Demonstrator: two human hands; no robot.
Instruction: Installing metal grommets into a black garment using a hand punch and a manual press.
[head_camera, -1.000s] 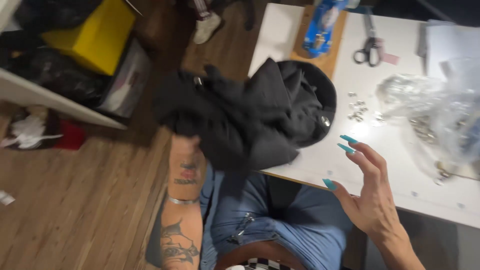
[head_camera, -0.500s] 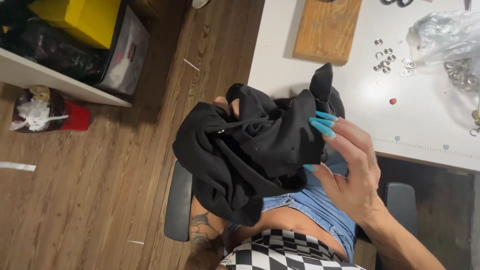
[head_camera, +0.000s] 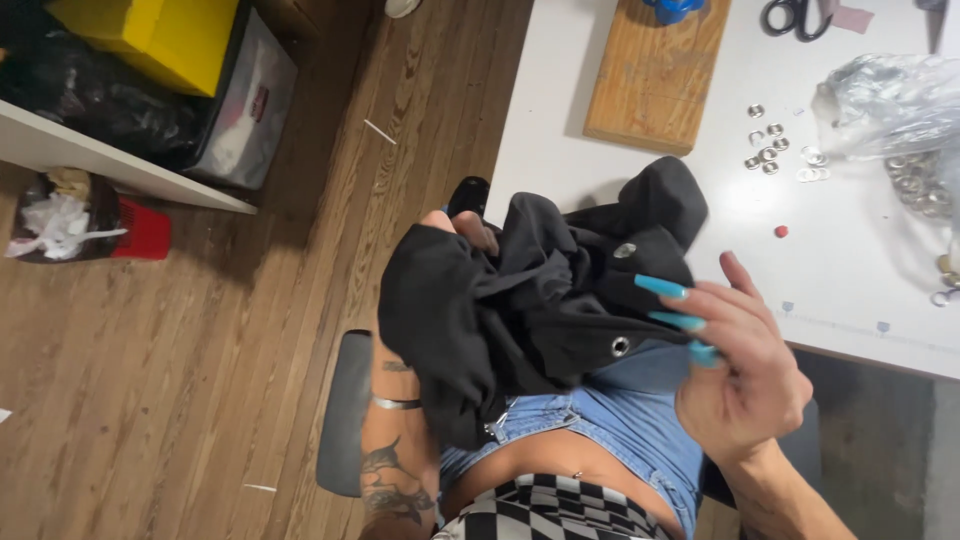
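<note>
A crumpled black garment with silver eyelets lies bunched over my lap, partly against the white table's edge. My left hand is mostly buried in the cloth at its upper left, fingers gripping the fabric. My right hand, with long turquoise nails, pinches the garment's right edge near a metal eyelet. A second eyelet shows higher on the cloth.
On the white table lie a wooden board, loose silver eyelets, a clear plastic bag, scissors and a small red bead. Left, on the wood floor, stand a yellow box and a red bin.
The garment has come off the table onto my lap. My right hand went from hovering open to gripping the cloth's edge. The view has shifted toward the table.
</note>
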